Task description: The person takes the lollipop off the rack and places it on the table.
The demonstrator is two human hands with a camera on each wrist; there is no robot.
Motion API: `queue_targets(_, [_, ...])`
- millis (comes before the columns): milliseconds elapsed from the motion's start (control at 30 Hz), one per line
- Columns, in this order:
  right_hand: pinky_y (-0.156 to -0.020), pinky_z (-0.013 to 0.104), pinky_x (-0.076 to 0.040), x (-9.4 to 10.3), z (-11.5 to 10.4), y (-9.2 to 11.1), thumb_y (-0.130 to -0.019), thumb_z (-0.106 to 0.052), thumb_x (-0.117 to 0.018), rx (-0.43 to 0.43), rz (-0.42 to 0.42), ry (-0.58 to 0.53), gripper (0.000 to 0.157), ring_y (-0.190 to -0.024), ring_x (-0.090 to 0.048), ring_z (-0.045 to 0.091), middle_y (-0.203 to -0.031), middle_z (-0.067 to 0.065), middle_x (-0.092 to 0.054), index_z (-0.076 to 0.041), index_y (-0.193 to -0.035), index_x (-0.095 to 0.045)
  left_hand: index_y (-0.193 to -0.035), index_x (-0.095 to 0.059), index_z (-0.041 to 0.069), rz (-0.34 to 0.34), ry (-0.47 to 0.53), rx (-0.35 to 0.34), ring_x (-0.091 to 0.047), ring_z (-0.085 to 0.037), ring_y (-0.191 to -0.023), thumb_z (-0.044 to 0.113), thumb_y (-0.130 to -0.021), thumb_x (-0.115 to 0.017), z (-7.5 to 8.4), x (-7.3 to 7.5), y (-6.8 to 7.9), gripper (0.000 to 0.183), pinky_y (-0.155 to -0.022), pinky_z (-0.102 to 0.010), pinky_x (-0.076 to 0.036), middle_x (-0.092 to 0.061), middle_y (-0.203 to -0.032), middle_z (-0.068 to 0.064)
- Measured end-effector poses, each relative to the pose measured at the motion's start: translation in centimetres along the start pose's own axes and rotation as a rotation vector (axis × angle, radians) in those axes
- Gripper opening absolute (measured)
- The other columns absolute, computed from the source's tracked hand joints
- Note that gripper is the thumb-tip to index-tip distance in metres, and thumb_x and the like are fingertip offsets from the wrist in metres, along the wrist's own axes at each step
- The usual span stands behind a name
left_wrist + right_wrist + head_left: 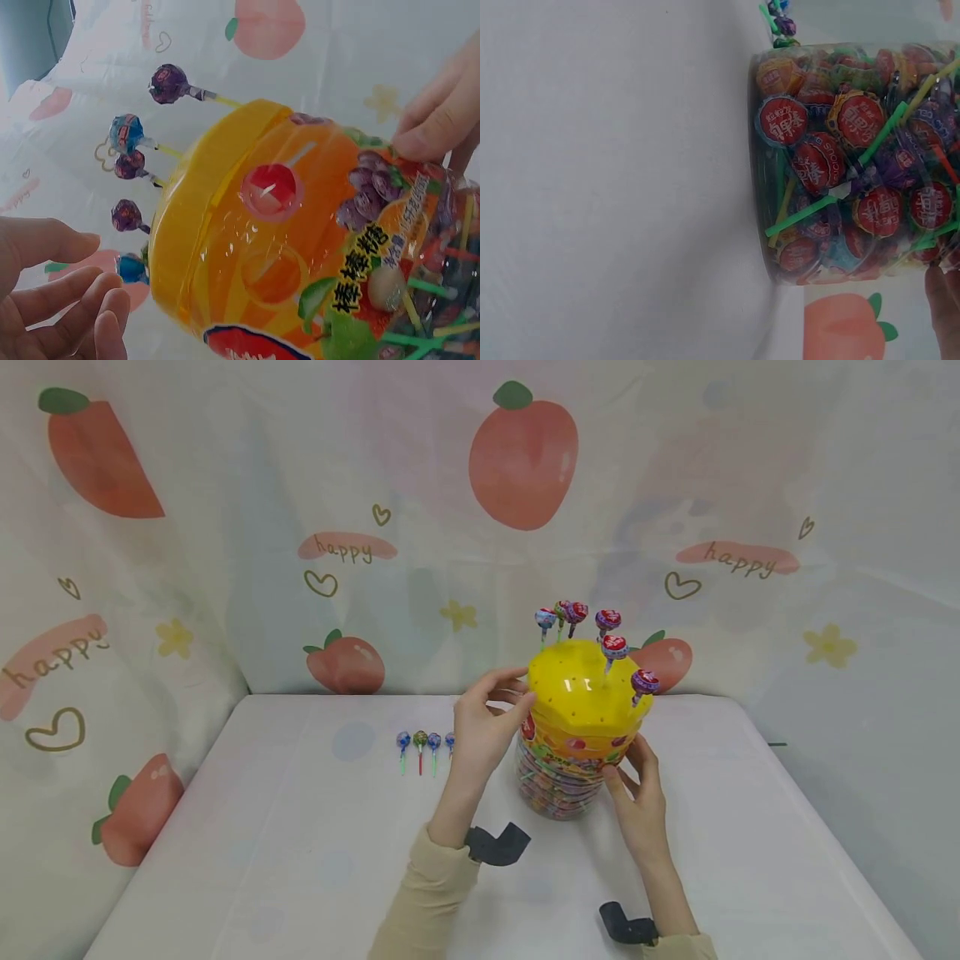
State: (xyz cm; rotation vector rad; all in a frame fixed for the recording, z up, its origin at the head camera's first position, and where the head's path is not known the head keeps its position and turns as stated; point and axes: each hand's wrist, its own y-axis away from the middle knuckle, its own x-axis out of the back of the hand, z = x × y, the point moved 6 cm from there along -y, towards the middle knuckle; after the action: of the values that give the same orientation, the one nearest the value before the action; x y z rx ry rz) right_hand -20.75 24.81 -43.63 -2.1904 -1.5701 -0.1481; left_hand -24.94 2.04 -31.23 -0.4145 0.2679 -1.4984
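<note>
Head view: the lollipop tub (573,752) stands on the white worktop (300,860), yellow lid (585,693) on top with lollipops (609,635) stuck upright in it. The left hand (483,727) curls around the lid's left edge; the right hand (637,793) grips the tub's lower right side. Four loose lollipops (422,747) lie in a row just left of the tub.

Left wrist view: left-hand fingers (64,311) relaxed, just beside the lid (202,195); right fingertips (442,120) pinch the tub's label.

Right wrist view: the clear tub wall (855,165) packed with wrapped lollipops, one fingertip (945,307) at its edge.
</note>
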Motion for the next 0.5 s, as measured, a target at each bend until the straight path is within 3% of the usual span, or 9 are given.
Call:
queue_targets(200, [-0.112,0.053,-0.034,0.0,0.0,0.0,-0.096,-0.016,-0.056,-0.001,0.001,-0.009,0.066,-0.140,-0.034,0.023,-0.152,0.004,-0.034,-0.023,-0.152,-0.021,-0.112,-0.068,0.008,-0.050,0.005,-0.041,-0.063,-0.022,-0.087,0.013,-0.085,-0.071,1.5,-1.6,-0.7,0.028,-0.068,-0.017,-0.047,-0.070,-0.098,-0.010])
queue_targets(367, [-0.112,0.053,-0.033,0.0,-0.1,0.0,-0.096,-0.016,-0.057,-0.004,-0.003,-0.014,0.067,-0.140,-0.033,0.022,-0.153,0.005,-0.034,-0.023,-0.152,-0.020,-0.115,-0.067,0.009,-0.093,0.004,-0.042,-0.062,-0.017,-0.089,0.017,-0.087,-0.071,2.6,-3.1,-1.3,0.029,-0.075,-0.018,-0.050,-0.070,-0.101,-0.008])
queue_targets(500, [-0.113,0.052,-0.033,0.0,-0.2,0.1,-0.096,-0.017,-0.057,-0.005,-0.009,-0.015,0.068,-0.141,-0.033,0.022,-0.153,0.006,-0.033,-0.021,-0.152,-0.020,-0.116,-0.066,0.008,-0.130,0.015,-0.080,-0.064,-0.017,-0.089,0.015,-0.087,-0.070,3.3,-4.3,-1.6,0.030,-0.079,-0.017,-0.053,-0.069,-0.103,-0.009])
